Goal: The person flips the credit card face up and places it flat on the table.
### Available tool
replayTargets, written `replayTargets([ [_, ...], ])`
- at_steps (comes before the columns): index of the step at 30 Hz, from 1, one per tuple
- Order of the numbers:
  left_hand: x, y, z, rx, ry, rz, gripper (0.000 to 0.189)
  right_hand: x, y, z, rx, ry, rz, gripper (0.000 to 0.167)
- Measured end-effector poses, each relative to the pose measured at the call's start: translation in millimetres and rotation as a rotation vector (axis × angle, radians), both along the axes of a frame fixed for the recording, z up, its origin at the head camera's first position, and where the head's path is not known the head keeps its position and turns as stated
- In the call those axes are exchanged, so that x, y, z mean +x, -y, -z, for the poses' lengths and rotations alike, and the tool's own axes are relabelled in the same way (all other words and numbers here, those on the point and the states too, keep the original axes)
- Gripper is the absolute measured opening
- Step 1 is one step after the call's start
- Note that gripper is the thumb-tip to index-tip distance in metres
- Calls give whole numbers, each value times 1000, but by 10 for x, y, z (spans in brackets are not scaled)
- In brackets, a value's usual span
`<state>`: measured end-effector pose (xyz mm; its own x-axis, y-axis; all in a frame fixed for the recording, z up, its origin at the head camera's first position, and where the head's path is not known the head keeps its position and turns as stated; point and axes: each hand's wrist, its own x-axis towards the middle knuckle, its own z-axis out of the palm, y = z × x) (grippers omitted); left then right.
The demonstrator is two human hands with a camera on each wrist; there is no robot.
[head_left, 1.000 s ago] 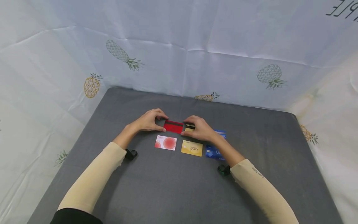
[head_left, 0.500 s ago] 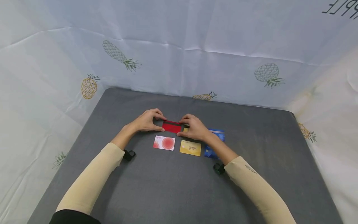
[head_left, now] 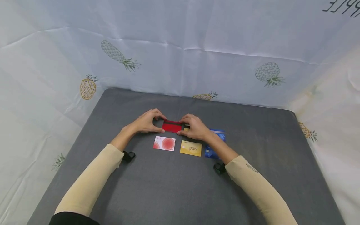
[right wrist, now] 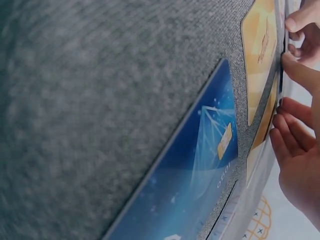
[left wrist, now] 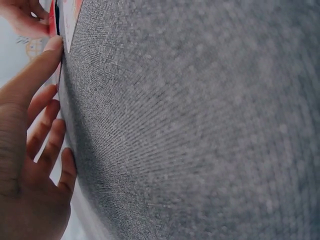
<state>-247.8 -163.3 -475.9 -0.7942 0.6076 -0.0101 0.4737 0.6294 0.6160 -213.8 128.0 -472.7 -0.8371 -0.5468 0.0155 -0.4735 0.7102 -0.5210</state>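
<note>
A red card (head_left: 172,127) with a dark stripe lies face down, held at its two short ends. My left hand (head_left: 146,122) grips the left end, thumb on the near edge and index finger at the far one. At the opposite end my right hand (head_left: 197,128) pinches the card the same way. Under the right palm, a gold striped card (head_left: 187,128) is partly hidden. In the left wrist view the remaining fingers of the left hand (left wrist: 37,130) are loosely bent beside the card.
Nearer on the grey table (head_left: 168,187) lie a white card with red circles (head_left: 164,143), a yellow card (head_left: 191,148) and a blue card (right wrist: 200,160). Another blue card (head_left: 220,134) sits behind the right wrist. A pineapple-print cloth (head_left: 157,68) hangs behind.
The right hand has shifted slightly left, off the gold card's end and onto the right end of the red card. The left hand keeps its place at the red card's left end.
</note>
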Motion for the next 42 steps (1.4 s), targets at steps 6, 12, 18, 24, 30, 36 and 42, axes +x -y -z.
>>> replayTargets([
  [6,5,5,-7,4,-5,-3,58,-22,-9,-14,-22,7,5,51],
  [12,23,25,-4,42,-30,-4,54,-48,10,-28,-38,-5,-3,52],
  [18,44,58,-13,63,-44,-17,52,-31,34,-68,-54,9,6,56],
  [24,75,92,-66,52,-49,-27,50,-7,81,-103,-61,20,-5,65],
  [30,107,122,-124,42,-47,-53,50,2,133,-128,-37,12,-19,67],
  [36,132,129,-171,47,-44,-56,50,6,162,-144,-30,-7,-26,65],
  [42,153,144,-197,77,-61,-57,49,-3,190,-151,-24,-29,-28,60],
])
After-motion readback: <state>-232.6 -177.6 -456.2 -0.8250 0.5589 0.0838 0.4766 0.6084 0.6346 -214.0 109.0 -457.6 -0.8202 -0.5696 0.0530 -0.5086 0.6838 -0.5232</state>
